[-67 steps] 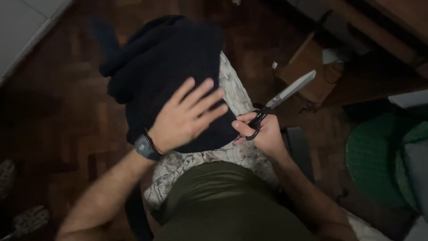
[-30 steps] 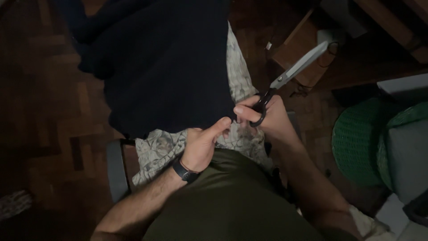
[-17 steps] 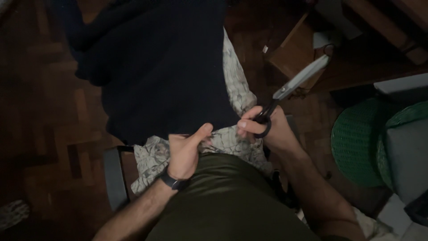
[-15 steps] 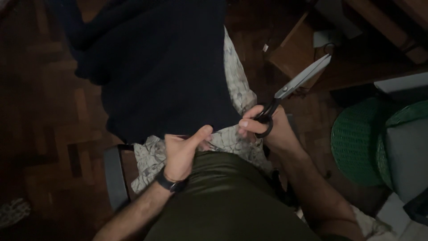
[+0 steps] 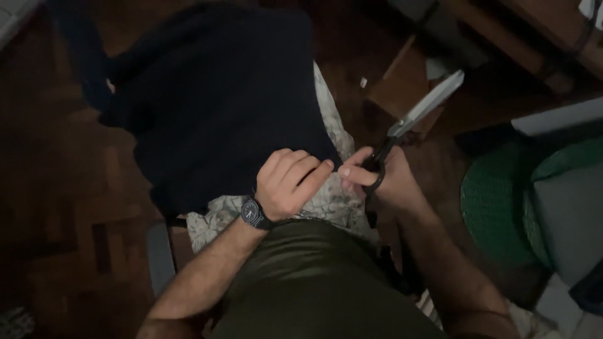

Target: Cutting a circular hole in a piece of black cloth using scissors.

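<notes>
A dark wooden floor [image 5: 69, 207] of short blocks fills the view. On it, or on a low seat that cannot be made out, lies the largest thing, a dark navy cloth [image 5: 220, 107], spread wide and reaching from the top of the view down to the person's lap.

Under the cloth's near and right edges shows a pale patterned sheet [image 5: 330, 201], which sticks out in a strip along the cloth's right side and in a crumpled patch below its lower edge. Just below the cloth is the person's olive shirt [image 5: 314, 282]. Well to the right of the cloth stands a green basket [image 5: 496, 201] with grey fabric in it. Above and to the right of the cloth, near its top right corner, sits a brown box [image 5: 402, 81] on the floor.

The left hand [image 5: 286, 182] lies at the cloth's lower right corner, fingers curled closed on the cloth's edge; a black watch [image 5: 254, 213] sits on its wrist. The right hand [image 5: 380, 182] is just right of that corner, its thumb almost touching the left fingertips. It is closed around the black handles of the scissors [image 5: 408, 122], whose shut pale blades point up and away from the cloth, clear of it.
</notes>
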